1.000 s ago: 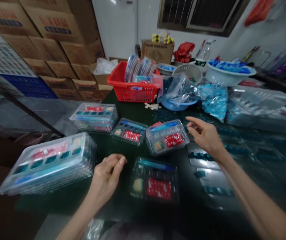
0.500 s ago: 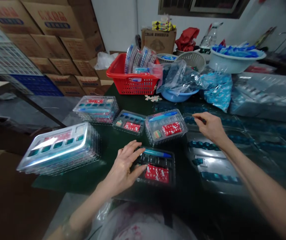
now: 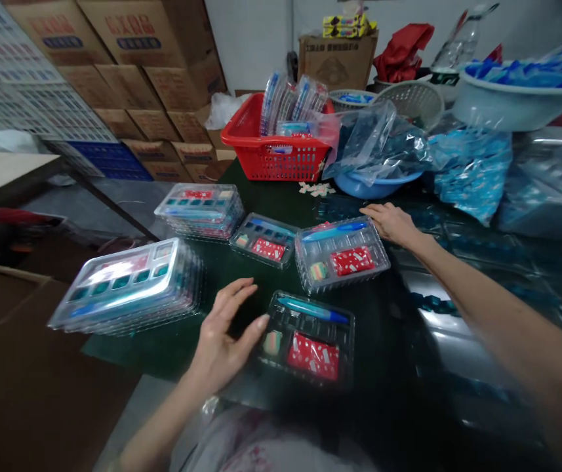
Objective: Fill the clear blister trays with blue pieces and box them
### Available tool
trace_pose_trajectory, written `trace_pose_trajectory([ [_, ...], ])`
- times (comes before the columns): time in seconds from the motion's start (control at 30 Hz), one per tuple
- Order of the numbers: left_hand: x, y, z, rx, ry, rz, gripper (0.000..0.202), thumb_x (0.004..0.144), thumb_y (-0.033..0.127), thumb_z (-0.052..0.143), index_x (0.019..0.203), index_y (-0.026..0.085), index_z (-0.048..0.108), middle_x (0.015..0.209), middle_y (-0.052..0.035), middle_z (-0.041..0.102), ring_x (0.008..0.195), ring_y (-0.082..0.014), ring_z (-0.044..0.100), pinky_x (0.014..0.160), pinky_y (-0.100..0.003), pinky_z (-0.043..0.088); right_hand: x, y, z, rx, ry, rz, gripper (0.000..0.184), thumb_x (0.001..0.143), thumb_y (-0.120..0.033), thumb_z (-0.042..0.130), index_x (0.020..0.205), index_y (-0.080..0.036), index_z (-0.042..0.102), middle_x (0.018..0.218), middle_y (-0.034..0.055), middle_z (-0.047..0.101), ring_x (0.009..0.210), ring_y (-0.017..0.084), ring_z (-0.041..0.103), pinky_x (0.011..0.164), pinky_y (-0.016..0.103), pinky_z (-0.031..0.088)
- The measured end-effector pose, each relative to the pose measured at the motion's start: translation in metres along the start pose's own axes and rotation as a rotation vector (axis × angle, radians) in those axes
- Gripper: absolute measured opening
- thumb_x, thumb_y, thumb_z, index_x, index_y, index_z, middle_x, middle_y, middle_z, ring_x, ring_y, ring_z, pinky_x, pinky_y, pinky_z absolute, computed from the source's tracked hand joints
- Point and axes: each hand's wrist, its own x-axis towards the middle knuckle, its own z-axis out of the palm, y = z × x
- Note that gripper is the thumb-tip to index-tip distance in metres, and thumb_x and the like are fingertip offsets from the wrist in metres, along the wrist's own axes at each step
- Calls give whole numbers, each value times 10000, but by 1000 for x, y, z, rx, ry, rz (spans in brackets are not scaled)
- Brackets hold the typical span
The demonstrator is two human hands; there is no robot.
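My left hand [image 3: 223, 337] lies open with fingers spread beside the left edge of a clear plastic tray [image 3: 309, 337] that holds a blue pen, a red pack and a small striped eraser. My right hand [image 3: 391, 222] reaches forward to the far right corner of a stack of filled trays [image 3: 340, 253]; its fingers curl down at the edge and what they hold, if anything, is hidden. Another filled tray [image 3: 263, 240] sits to the left of that stack.
Two stacks of closed packs stand at the left [image 3: 130, 286] and further back [image 3: 200, 208]. A red basket [image 3: 277, 148], a blue bowl with plastic bags [image 3: 375, 185], a white basin [image 3: 521, 98] and cardboard boxes [image 3: 128, 59] fill the back. Empty clear trays [image 3: 462, 314] lie at the right.
My left hand has slid off the near tray to its left side. My right hand moved left and forward to the stack's far corner. The view shifted.
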Motion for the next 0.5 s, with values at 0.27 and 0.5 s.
trace_pose_trajectory([
  [0.27,9,-28,-4,-24,102,-173,308,742,292,536,1040,220,508,1101,-30,525,915,-170,556,785,-261,471,20,-6,0,-12,-40,11,330,797,-201,417,1114,-208,506,1049,78,562,920,195,481,745,296,352],
  [0.5,25,-32,-7,-12,141,-47,294,737,280,544,1026,244,504,1090,-24,541,954,-180,550,778,-236,492,28,-12,-2,3,-34,59,254,741,-208,503,990,-217,550,962,50,570,887,174,508,743,266,349],
])
